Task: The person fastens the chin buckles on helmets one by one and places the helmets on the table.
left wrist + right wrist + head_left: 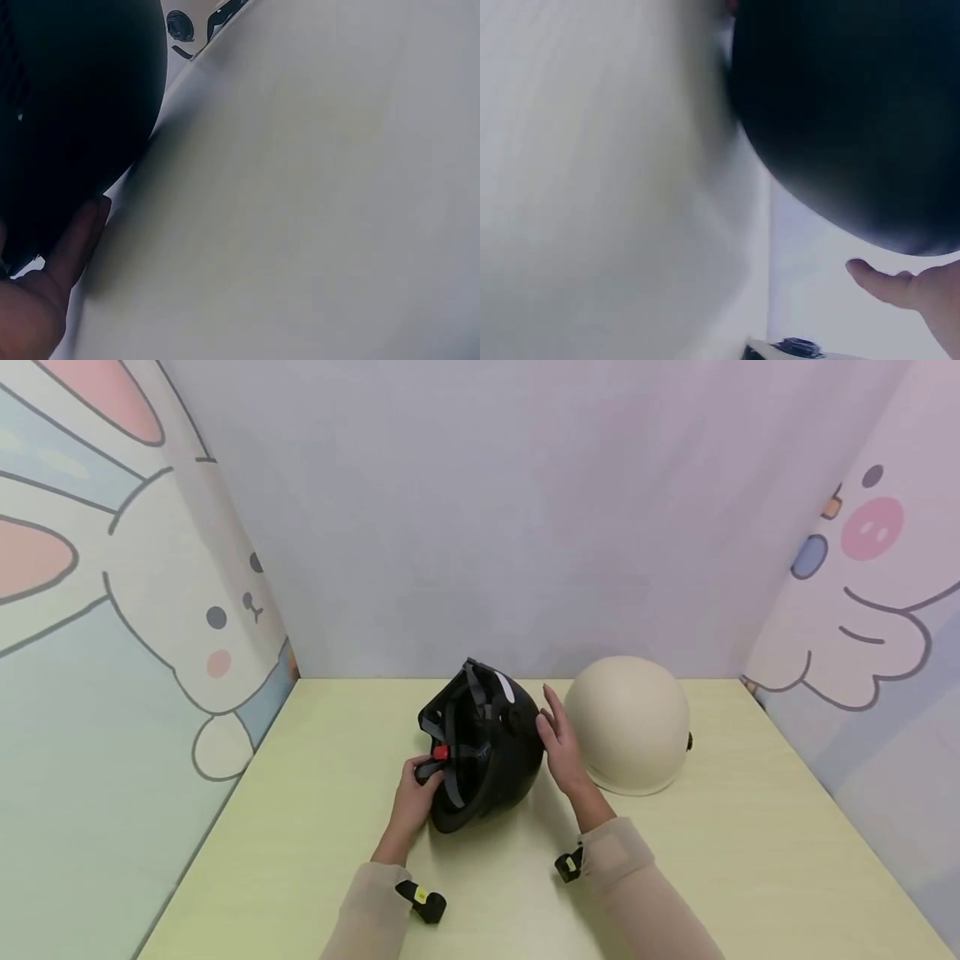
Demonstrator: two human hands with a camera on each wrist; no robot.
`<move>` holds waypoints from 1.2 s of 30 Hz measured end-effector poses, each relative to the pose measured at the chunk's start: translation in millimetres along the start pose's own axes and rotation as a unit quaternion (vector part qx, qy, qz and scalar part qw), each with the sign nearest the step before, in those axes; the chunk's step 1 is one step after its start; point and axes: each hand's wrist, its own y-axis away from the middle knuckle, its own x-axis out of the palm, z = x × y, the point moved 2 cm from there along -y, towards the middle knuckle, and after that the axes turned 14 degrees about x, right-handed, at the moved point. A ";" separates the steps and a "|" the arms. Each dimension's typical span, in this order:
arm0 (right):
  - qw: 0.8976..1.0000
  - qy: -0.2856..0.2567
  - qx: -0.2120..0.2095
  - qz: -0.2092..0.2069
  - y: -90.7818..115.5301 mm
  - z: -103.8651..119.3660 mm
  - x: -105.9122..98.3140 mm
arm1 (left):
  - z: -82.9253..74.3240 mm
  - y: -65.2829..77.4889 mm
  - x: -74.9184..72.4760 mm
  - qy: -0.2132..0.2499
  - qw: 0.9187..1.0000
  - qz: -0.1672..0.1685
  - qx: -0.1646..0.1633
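A black helmet (pixel 517 768) lies tipped on its side on the table, its hollow inside facing left. Grey straps and a red buckle (pixel 441 752) show in the opening. At the lower left rim, my left hand (pixel 408 797) grips the helmet between thumb and fingers; the left wrist view has a finger (pixel 79 244) along the dark shell (pixel 90 90). My right hand (pixel 564 758) is spread beside the rounded right side, fingertips close to the shell. In the right wrist view its thumb (pixel 881 285) points out straight, apart from the helmet.
A cream helmet (pixel 628 727) sits dome up just right of my right hand, with a dark fitting (pixel 689 742) on its right side. The pale yellow table (pixel 765 860) meets a plain back wall (pixel 480 527). Cartoon-printed panels (pixel 217 693) flank both sides.
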 end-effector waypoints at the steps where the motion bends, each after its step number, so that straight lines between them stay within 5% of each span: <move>1: 1.000 -0.001 0.004 0.007 -0.3 -3.0 0.1 | -0.2 -0.1 0.2 -0.002 1.000 0.000 0.000; 13: 1.000 0.018 -0.003 -0.007 1.7 -6.8 12.2 | -12.5 0.5 -1.7 -0.131 0.989 0.014 0.064; 18: 1.000 -0.003 0.015 -0.013 -5.9 -25.0 11.2 | -28.7 1.7 -6.2 -0.146 0.986 0.006 0.083; 23: 1.000 -0.014 0.012 -0.021 -13.2 -41.4 13.1 | -67.0 3.5 -9.8 -0.142 0.982 0.005 0.126; 28: 0.999 -0.013 0.005 -0.033 -12.8 -43.2 15.5 | -118.6 5.5 -7.0 -0.151 0.970 0.027 0.191; 33: 0.999 -0.011 0.008 -0.035 -14.2 -41.2 17.3 | -167.7 6.1 6.5 -0.178 0.951 0.077 0.241; 36: 0.999 -0.010 0.009 -0.029 -11.2 -32.2 19.4 | -185.4 4.1 17.4 -0.228 0.938 0.107 0.240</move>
